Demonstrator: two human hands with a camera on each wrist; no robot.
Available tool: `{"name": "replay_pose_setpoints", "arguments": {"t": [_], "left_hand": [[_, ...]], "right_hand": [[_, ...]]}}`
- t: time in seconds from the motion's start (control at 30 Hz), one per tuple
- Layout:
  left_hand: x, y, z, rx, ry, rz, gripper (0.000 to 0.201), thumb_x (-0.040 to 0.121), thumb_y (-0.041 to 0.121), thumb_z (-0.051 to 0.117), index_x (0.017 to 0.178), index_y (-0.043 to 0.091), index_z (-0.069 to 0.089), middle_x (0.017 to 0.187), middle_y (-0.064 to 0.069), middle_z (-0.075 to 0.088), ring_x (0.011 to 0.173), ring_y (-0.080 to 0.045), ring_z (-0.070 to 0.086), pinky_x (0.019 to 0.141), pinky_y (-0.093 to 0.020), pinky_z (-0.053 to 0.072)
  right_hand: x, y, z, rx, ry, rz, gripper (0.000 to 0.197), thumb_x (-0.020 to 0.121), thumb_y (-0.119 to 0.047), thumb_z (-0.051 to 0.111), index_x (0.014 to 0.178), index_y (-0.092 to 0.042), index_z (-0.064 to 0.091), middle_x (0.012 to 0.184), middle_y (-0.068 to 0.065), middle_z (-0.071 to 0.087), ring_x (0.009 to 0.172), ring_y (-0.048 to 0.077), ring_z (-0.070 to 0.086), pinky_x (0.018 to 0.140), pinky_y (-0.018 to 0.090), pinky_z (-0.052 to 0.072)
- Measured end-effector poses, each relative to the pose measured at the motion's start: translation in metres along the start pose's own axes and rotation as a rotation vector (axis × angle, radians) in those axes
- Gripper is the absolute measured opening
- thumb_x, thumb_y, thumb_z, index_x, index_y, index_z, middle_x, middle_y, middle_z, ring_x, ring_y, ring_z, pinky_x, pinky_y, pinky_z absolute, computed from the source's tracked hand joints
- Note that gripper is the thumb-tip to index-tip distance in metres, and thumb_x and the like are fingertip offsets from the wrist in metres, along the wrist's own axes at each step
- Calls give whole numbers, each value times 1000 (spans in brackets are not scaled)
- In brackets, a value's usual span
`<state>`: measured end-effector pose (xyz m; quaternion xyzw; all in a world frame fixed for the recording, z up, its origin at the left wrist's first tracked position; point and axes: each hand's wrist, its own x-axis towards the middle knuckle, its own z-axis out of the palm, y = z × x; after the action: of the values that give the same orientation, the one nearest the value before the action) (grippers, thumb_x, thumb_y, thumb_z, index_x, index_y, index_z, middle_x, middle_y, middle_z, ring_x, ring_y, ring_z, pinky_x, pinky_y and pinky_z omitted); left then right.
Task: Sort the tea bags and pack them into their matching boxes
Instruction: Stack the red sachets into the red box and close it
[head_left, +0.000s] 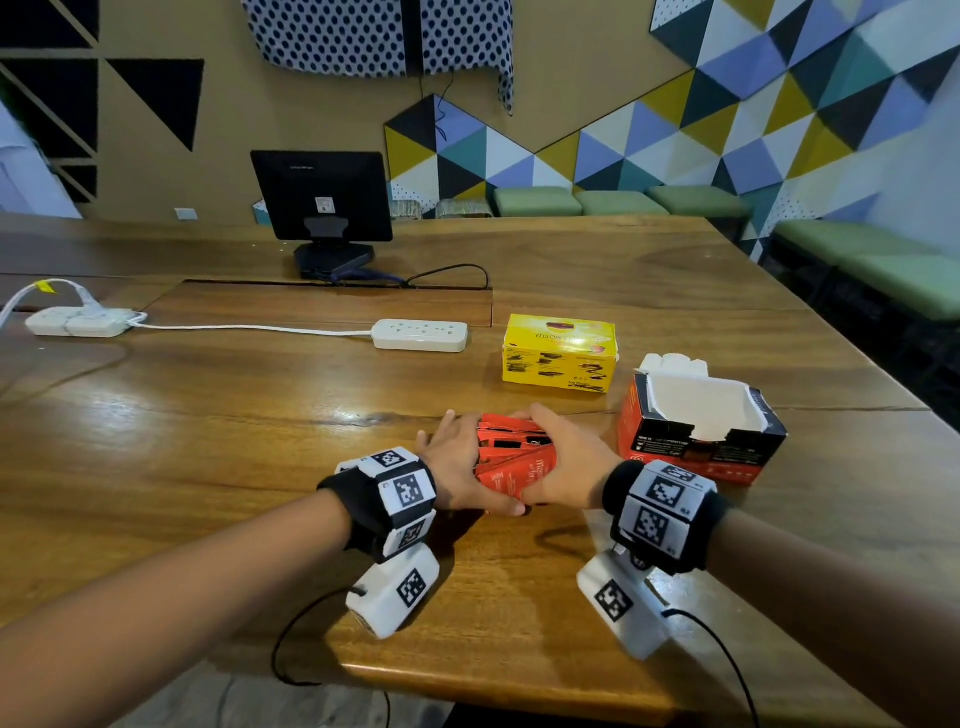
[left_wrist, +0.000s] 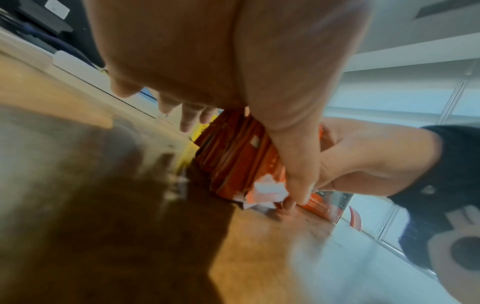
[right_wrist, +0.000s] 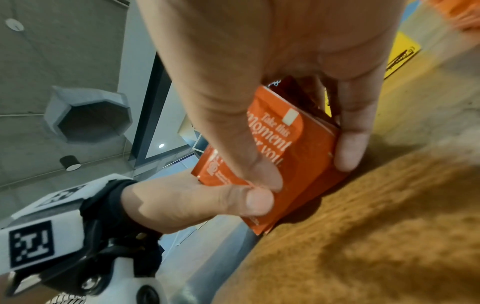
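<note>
A stack of red-orange tea bags (head_left: 511, 457) stands on edge on the wooden table (head_left: 260, 441), squeezed between both hands. My left hand (head_left: 460, 462) lies along the stack's left side, and its thumb (left_wrist: 291, 164) presses the near end. My right hand (head_left: 563, 457) grips the right side, with its fingers (right_wrist: 353, 133) curled over the far end of the tea bags (right_wrist: 306, 148). A red and black box (head_left: 696, 431) stands open and empty just right of my hands. The yellow box (head_left: 558, 353) sits shut behind them.
A white power strip (head_left: 421, 335) and its cable lie across the table to the left of the yellow box. A monitor (head_left: 322, 195) stands at the far side. The table's near edge (head_left: 519, 691) runs just behind my wrists.
</note>
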<state>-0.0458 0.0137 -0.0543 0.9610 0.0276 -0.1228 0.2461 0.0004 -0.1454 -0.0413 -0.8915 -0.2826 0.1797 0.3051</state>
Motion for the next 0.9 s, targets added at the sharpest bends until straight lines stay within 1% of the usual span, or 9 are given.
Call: {"name": "replay_pose_setpoints", "arguments": {"t": [0.07,0.13,0.27,0.33,0.43,0.5,0.57,0.77,0.9], "left_hand": [[9,-9,1,39,5,18,123,39,77,69,141,33,15,149,3,28,145,-26,10,115,-59,3],[15,-16,2,90,4,3,133,27,86,60,141,33,15,149,3,28,146,-26,11,115,-60,3],[16,-10,2,148,-59,4,133,32,79,65,144,33,9,152,2,19,146,-27,2,115,-60,2],[15,-8,2,107,-65,13,128,37,72,71,143,36,8,152,3,21,146,-25,6,115,-60,5],[15,-9,1,-96,-19,68,124,45,47,83,141,33,5,142,0,38,135,-21,34,112,-51,28],[14,-7,3,-193,40,67,119,54,24,86,142,23,7,130,-2,49,123,-20,48,105,-42,41],[17,-7,6,-208,106,65,112,55,18,86,140,20,12,125,-3,52,120,-22,50,102,-42,43],[34,-19,11,65,94,35,120,31,79,68,135,34,27,132,5,47,129,-22,39,107,-52,33],[46,-24,20,217,-62,82,130,36,93,50,146,37,8,156,3,15,146,-27,6,115,-60,2]], "right_hand": [[-4,1,-6,75,-12,23,93,61,-16,81,135,-30,26,108,-7,55,98,13,56,81,23,47],[-6,3,-10,118,-8,39,106,60,-12,82,140,-29,15,112,-4,54,99,15,57,87,28,48],[-2,1,-1,144,-15,-2,114,56,-7,83,141,-25,9,122,1,51,112,19,54,99,40,46],[0,3,0,153,-8,1,113,57,-6,82,141,-25,9,122,1,51,113,18,54,100,39,45],[-2,8,-3,191,32,-3,114,59,-4,81,143,-26,6,113,-5,54,106,14,56,96,32,45],[-2,7,-4,195,78,-14,105,62,-4,79,141,-24,13,105,-7,56,101,13,58,93,29,47],[0,5,-4,142,119,-36,89,63,-4,77,134,-22,26,108,-2,57,103,16,59,94,34,50],[8,13,-6,-110,74,17,87,63,-27,77,133,-29,26,121,4,50,114,22,50,101,43,43],[14,9,-3,-109,35,5,86,57,-41,77,128,-28,30,114,2,56,106,20,55,94,41,48]]}}
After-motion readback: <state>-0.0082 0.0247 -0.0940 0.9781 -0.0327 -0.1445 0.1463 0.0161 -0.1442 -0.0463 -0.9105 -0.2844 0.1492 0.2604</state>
